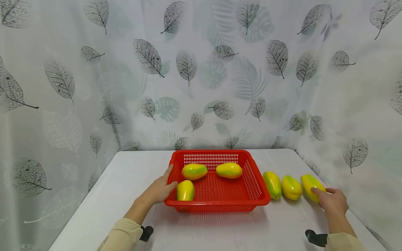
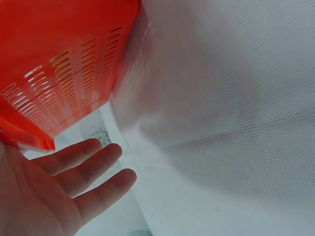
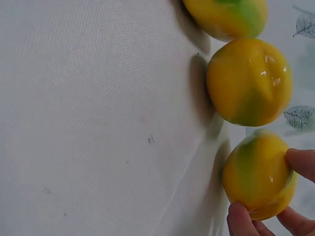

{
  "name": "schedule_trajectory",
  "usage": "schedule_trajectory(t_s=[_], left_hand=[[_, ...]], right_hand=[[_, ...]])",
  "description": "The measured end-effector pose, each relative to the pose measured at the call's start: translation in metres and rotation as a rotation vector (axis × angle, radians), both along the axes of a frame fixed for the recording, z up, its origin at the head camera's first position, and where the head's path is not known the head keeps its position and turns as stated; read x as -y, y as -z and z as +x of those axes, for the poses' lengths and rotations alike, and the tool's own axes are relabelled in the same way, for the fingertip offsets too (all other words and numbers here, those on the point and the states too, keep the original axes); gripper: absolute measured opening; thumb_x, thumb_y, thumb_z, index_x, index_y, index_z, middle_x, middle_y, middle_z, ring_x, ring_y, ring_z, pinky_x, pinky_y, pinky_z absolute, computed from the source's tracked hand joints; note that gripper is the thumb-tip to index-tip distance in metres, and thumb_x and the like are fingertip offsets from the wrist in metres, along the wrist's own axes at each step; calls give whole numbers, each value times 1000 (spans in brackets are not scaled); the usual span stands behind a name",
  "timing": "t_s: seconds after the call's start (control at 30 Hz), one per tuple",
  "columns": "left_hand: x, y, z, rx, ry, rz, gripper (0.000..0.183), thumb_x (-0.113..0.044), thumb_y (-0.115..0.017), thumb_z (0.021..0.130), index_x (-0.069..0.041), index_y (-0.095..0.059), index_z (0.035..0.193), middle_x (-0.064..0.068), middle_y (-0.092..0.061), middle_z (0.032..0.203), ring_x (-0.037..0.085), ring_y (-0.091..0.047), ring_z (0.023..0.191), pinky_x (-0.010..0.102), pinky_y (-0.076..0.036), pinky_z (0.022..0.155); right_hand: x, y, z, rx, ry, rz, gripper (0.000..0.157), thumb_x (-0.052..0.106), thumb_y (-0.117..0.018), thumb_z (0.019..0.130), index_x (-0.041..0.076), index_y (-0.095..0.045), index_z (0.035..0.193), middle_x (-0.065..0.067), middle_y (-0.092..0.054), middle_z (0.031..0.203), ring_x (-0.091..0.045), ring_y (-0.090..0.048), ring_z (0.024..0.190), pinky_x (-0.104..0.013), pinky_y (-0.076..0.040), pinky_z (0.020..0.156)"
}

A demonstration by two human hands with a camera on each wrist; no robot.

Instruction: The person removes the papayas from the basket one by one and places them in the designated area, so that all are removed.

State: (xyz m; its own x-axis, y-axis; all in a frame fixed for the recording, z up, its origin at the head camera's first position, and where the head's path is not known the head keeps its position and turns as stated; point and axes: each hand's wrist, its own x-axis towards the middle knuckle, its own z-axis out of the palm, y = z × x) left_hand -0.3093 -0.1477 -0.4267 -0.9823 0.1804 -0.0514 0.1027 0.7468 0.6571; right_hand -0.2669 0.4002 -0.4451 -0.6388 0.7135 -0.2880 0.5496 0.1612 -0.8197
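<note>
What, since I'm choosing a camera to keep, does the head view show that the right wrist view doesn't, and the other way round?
Only the head view: the red basket, the three yellow-green fruits inside it, and the left grip touching its side.

Only the right wrist view: small dark marks on the white table, and clear dimples on the row's middle fruit.

Both: that three-fruit row, the right grip holding its end fruit, and the leaf-print curtain.

shining soft and even, casting hazy shadow right of the left fingers (image 2: 96,167), and there, glinting off yellow fruit (image 3: 258,169) between the right fingers (image 3: 241,221)!
</note>
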Motion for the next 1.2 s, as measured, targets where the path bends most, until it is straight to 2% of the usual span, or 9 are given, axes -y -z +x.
schedule_trajectory(t_s=[0.47,0.67,0.9,1.2], left_hand=[[-1,-1,1,8,-11,-2,80,-32,-58,101,-16,-17,167,18,-63,122,17,-63,72,36,-61,75],[0,0,1,4,-8,-6,79,-33,-57,101,-16,-17,167,18,-63,123,17,-63,74,36,-60,76],[0,0,0,-5,1,-8,79,-33,-56,101,-16,-17,167,17,-63,119,17,-62,75,36,-59,76],[0,1,0,-4,0,-9,79,-32,-56,102,-16,-16,167,17,-63,120,17,-63,74,36,-59,76]], right_hand=[[-2,5,0,18,-7,4,78,34,-54,104,-6,-17,160,-37,-22,158,-47,-44,128,-48,-41,115],[-2,3,1,25,-21,34,80,38,-54,104,-5,-17,161,-37,-24,158,-49,-45,125,-52,-42,115],[-3,0,-1,7,-21,98,79,38,-54,104,-4,-19,161,-36,-24,160,-52,-31,138,-56,-39,117],[0,-9,-3,-43,-27,175,78,38,-55,103,-2,-20,162,-36,-27,160,-53,-34,139,-58,-40,116]])
